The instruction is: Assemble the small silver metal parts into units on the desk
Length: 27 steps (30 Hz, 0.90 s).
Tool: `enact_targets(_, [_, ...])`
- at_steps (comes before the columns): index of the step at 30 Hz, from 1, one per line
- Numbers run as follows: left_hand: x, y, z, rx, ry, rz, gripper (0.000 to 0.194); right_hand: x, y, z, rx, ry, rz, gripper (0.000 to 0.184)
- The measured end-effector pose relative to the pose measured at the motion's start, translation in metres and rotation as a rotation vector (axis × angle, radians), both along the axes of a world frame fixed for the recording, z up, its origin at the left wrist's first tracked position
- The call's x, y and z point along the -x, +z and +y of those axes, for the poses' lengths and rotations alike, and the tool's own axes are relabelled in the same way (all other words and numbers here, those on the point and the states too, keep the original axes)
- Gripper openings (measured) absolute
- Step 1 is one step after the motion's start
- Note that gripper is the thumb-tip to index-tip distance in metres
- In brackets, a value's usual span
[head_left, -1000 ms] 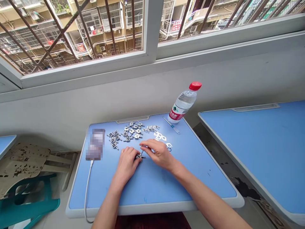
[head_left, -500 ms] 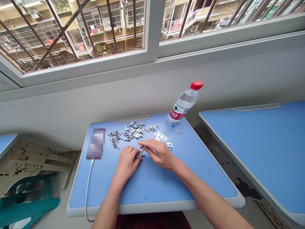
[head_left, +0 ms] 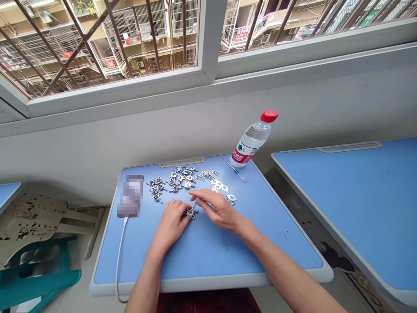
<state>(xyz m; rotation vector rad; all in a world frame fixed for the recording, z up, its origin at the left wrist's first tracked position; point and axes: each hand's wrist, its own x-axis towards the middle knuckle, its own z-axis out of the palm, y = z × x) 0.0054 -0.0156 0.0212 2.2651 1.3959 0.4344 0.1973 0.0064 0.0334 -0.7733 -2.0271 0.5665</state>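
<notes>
Blue desk (head_left: 228,258) under you, bare along the near side. Your right hand (head_left: 217,211) comes in from the right, thumb and fingertips pinched together; your left hand (head_left: 173,220) lies flat-backed on the desktop. Beyond them, far right corner, a water bottle (head_left: 250,141) stands upright. Far left: a pixelated slab (head_left: 130,198), white cable (head_left: 120,250) at its near end. Past your knuckles, loose metal fittings (head_left: 188,185) in groups; a pen-like tool (head_left: 236,171) near the bottle; flat plates (head_left: 216,183) just beyond your right hand.

Smallest, and central: one metal part (head_left: 191,213) between your hands, held at its left side by your left thumb and fingers, the nearer hand. Its long axis runs roughly left to right, a stub pointing right. A thin rod (head_left: 194,206) slants up from it into your right pinch; too small to tell whether it is seated.
</notes>
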Motion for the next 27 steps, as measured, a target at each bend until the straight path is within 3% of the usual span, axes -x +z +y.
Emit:
enact_targets(18, [0.000, -0.007, 0.001, -0.032, -0.030, 0.004, 0.020, 0.002, -0.003, 0.001, -0.068, 0.011, -0.021, 0.029])
enact_targets(27, [0.000, -0.009, 0.001, -0.037, -0.046, -0.005, 0.013, 0.002, 0.000, 0.000, -0.080, 0.002, -0.045, 0.029])
